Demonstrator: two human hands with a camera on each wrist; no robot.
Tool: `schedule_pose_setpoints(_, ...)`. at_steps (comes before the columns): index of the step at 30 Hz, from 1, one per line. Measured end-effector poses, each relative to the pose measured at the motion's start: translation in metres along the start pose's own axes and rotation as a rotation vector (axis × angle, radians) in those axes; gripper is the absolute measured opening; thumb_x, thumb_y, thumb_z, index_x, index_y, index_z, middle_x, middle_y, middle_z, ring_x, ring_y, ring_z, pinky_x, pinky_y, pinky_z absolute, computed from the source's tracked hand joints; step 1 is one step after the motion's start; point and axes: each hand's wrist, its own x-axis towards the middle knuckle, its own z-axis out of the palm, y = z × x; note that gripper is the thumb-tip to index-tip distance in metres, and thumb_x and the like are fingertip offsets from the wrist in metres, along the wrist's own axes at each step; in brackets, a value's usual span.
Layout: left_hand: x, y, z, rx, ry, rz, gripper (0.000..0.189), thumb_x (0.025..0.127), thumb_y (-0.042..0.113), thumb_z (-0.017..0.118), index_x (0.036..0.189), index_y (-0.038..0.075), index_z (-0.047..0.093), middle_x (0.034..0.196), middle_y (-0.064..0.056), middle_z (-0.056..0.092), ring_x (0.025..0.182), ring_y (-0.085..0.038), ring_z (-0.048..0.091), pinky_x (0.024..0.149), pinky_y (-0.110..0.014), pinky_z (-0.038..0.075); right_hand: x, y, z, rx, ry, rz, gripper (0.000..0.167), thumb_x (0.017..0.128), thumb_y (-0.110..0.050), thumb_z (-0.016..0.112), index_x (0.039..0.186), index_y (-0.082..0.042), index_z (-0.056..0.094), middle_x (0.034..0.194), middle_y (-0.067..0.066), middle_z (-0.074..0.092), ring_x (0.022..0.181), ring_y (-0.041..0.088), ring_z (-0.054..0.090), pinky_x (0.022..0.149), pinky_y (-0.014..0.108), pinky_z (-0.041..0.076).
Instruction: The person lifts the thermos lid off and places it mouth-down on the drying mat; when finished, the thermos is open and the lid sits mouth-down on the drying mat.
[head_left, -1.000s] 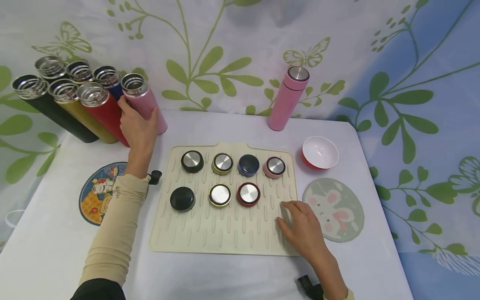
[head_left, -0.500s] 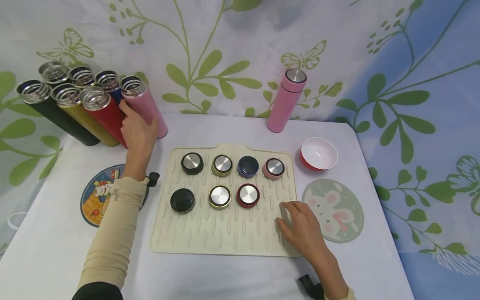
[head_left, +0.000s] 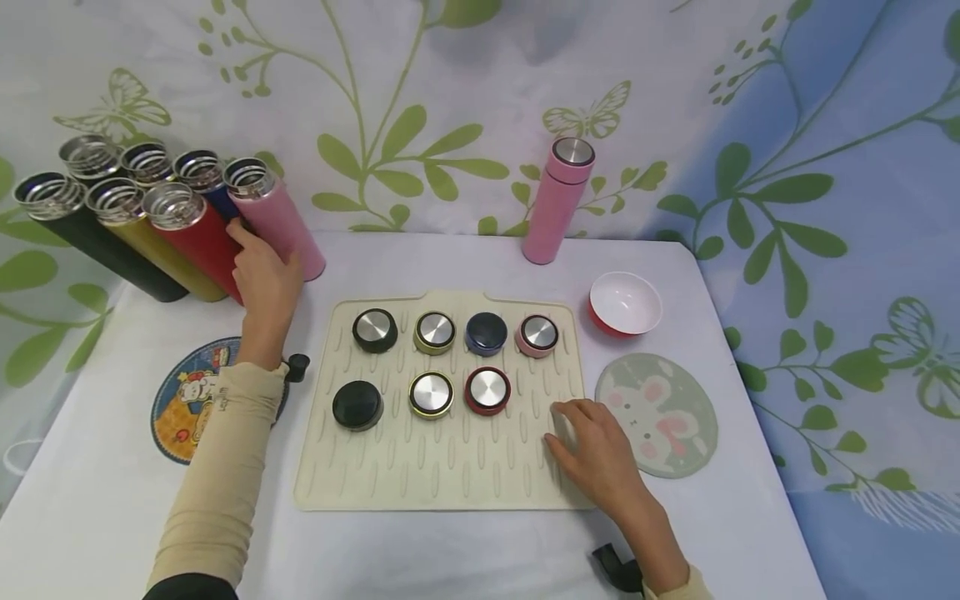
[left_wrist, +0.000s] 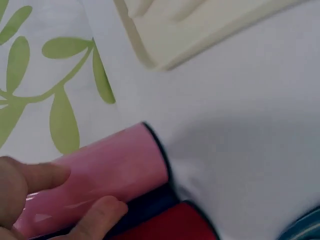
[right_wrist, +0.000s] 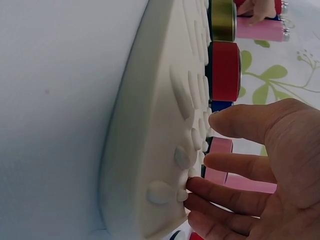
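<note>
My left hand [head_left: 264, 279] is at the open-topped pink thermos bottle [head_left: 273, 212], thumb and index finger on either side of its body. The left wrist view shows the two digits on the glossy pink wall, the index finger next to the blue bottle [left_wrist: 150, 206]. The bottle stands uncapped at the right end of a group of lidless bottles, with the red bottle [head_left: 198, 237] beside the hand. My right hand [head_left: 600, 454] rests at the right edge of the cream ribbed mat [head_left: 450, 483], fingers loosely bent and holding nothing.
Several bottle lids, among them a red-rimmed lid [head_left: 487, 390] and a pink lid [head_left: 537, 335], sit in two rows on the mat. A capped pink bottle [head_left: 555, 204] stands at the back. Right of the mat are a red-and-white bowl [head_left: 625, 304] and a rabbit coaster [head_left: 660, 417].
My left hand has slid slightly lower along the pink bottle. The right hand stays in place. The head view has shifted a little.
</note>
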Motion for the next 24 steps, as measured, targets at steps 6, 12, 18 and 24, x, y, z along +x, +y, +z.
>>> schedule_pose_setpoints(6, -0.024, -0.012, 0.000, 0.113, -0.221, -0.002, 0.071, 0.092, 0.030, 0.062, 0.139, -0.009, 0.026, 0.111, -0.040, 0.055, 0.101, -0.059, 0.056, 0.088, -0.066, 0.045, 0.001, -0.001, -0.001, -0.014, -0.012, -0.013, 0.043, 0.076, -0.016, 0.086, 0.113, -0.001, 0.071, 0.110, 0.013, 0.066, 0.103, 0.032, 0.061, 0.089, 0.047, 0.050)
schedule_pose_setpoints(12, -0.039, 0.000, 0.003, 0.078, -0.487, 0.137, 0.063, 0.095, 0.036, 0.063, 0.134, -0.011, 0.044, 0.104, -0.029, 0.068, 0.092, -0.045, 0.065, 0.078, -0.055, 0.049, -0.001, -0.001, -0.004, -0.037, -0.027, -0.018, 0.042, 0.076, -0.016, 0.087, 0.113, -0.001, 0.072, 0.112, 0.013, 0.066, 0.103, 0.032, 0.060, 0.089, 0.047, 0.051)
schedule_pose_setpoints(18, -0.038, 0.027, 0.023, -0.061, -0.609, 0.306, 0.055, 0.097, 0.034, 0.064, 0.137, 0.000, 0.049, 0.113, -0.020, 0.068, 0.093, -0.035, 0.067, 0.077, -0.048, 0.052, -0.007, -0.003, 0.000, -0.077, -0.039, -0.044, 0.044, 0.075, -0.014, 0.087, 0.113, -0.001, 0.072, 0.117, 0.018, 0.064, 0.107, 0.037, 0.058, 0.092, 0.051, 0.047)
schedule_pose_setpoints(24, -0.043, 0.069, 0.038, -0.134, -0.662, 0.464, 0.050, 0.096, 0.029, 0.066, 0.137, 0.005, 0.050, 0.117, -0.015, 0.068, 0.100, -0.031, 0.068, 0.081, -0.048, 0.053, -0.011, -0.006, 0.002, -0.109, -0.029, -0.075, 0.046, 0.074, -0.011, 0.085, 0.116, 0.001, 0.070, 0.120, 0.021, 0.062, 0.111, 0.040, 0.057, 0.091, 0.053, 0.047)
